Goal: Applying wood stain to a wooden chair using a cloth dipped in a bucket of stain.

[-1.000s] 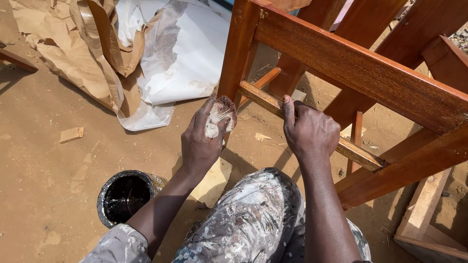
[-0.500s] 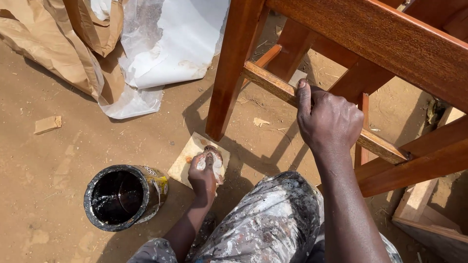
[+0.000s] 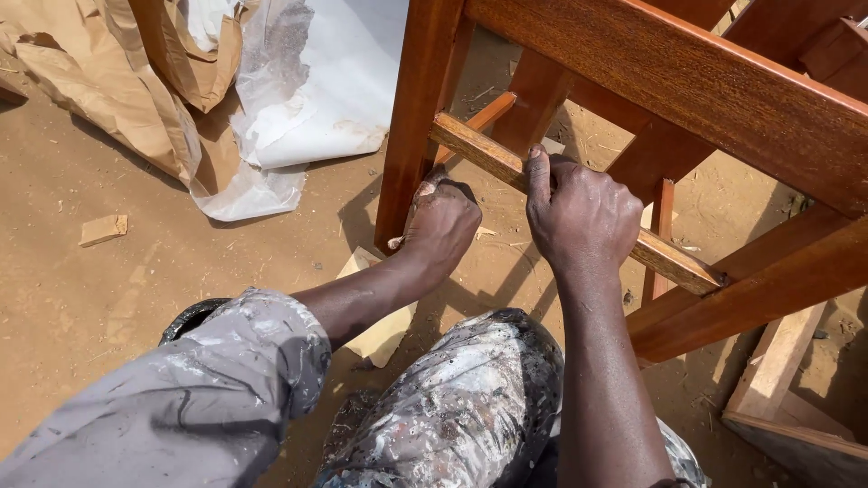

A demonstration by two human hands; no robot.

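A reddish-brown varnished wooden chair frame (image 3: 687, 81) stands on sandy ground. My right hand (image 3: 579, 212) is wrapped around a paler lower rung (image 3: 674, 260) of the frame. My left hand (image 3: 443, 221) is closed just under that rung, against the foot of the front leg (image 3: 411, 136). A small pale rag (image 3: 395, 242) peeks out at the heel of that hand. My paint-spattered sleeve (image 3: 208, 398) and trouser knee (image 3: 470, 407) fill the lower part of the view.
A black tin (image 3: 185, 316) sits mostly hidden behind my left sleeve. A piece of pale card (image 3: 384, 334) lies under my forearm. Brown paper sacks (image 3: 117, 90) and a white sheet (image 3: 325, 81) lie at the back left. A wood offcut (image 3: 102, 229) and a wooden frame (image 3: 787, 370) rest on the sand.
My left hand rose from the card beside the tin to the foot of the chair leg. My right hand stayed on the rung. The view shifted closer.
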